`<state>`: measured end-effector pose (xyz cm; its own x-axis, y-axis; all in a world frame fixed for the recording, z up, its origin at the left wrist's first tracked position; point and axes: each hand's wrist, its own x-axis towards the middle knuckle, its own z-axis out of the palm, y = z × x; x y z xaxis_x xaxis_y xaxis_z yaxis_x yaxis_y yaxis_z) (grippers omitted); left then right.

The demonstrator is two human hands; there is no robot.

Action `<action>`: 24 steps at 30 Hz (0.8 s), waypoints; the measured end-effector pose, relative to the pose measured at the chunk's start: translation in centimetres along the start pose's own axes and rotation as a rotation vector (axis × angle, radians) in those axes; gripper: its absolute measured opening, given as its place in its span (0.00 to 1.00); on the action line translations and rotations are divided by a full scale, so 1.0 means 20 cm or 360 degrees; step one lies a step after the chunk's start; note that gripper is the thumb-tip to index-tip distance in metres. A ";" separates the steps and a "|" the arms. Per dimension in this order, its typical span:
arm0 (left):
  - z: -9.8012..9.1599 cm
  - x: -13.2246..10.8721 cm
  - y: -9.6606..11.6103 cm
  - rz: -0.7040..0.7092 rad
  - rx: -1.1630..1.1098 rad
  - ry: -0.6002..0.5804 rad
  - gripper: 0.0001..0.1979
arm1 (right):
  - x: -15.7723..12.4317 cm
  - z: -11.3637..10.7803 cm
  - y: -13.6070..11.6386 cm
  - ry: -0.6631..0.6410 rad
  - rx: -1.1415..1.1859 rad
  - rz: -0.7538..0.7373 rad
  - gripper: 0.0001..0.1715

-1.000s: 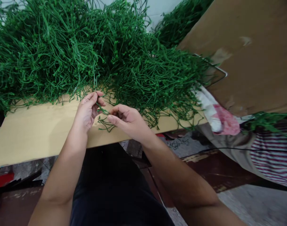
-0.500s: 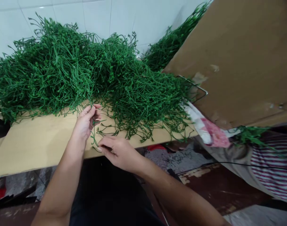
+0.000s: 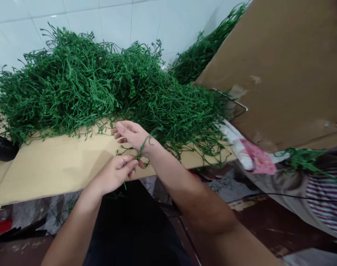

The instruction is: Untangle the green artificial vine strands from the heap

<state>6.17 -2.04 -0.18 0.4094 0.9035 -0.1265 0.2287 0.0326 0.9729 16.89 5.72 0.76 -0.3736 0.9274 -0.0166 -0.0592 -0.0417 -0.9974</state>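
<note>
My left hand [image 3: 119, 171] is closed in a pinch on a thin green plastic plant stem [image 3: 142, 149], whose upper end stands up past the fingertips. A bit farther off, my right hand [image 3: 132, 135] crosses above and in front of it. Its fingers are apart and loosely bent, and I see nothing in them. They are over the near edge of a large heap of green artificial stems [image 3: 82, 81] with small budded tips. Some loose stems [image 3: 201, 147] straggle out from the heap over the tan cardboard [image 3: 60, 162].
A big brown board [image 3: 281, 66] leans in at the right, with a metal wire handle [image 3: 240, 105] by the heap. A black container [image 3: 2, 147] stands at the left edge. White tiles [image 3: 115, 22] back the table. At lower right sits a person in a striped garment [image 3: 326, 199].
My left hand has come down and right, toward the table's front edge, with a green stem. My right hand has moved up and away, from the front edge to the heap, and its fingers have parted.
</note>
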 end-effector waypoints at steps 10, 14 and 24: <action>-0.09 -0.20 -0.02 -0.0107 0.0145 0.0035 0.18 | -0.08 -0.12 0.05 -0.0038 0.0084 -0.0135 0.18; -0.17 -0.30 -0.04 -0.0162 0.0005 0.0214 0.17 | -0.12 -0.18 0.08 -0.0026 -0.0159 -0.0209 0.19; -0.32 -0.51 0.00 -0.0236 0.0320 0.0175 0.17 | -0.18 -0.17 0.17 -0.0268 -0.1612 -0.0527 0.13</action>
<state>-3.59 -8.54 2.26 0.2628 0.9365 -0.2321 0.4541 0.0922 0.8861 21.21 3.52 -2.77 -0.6071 0.7696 0.1976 0.5836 0.6007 -0.5465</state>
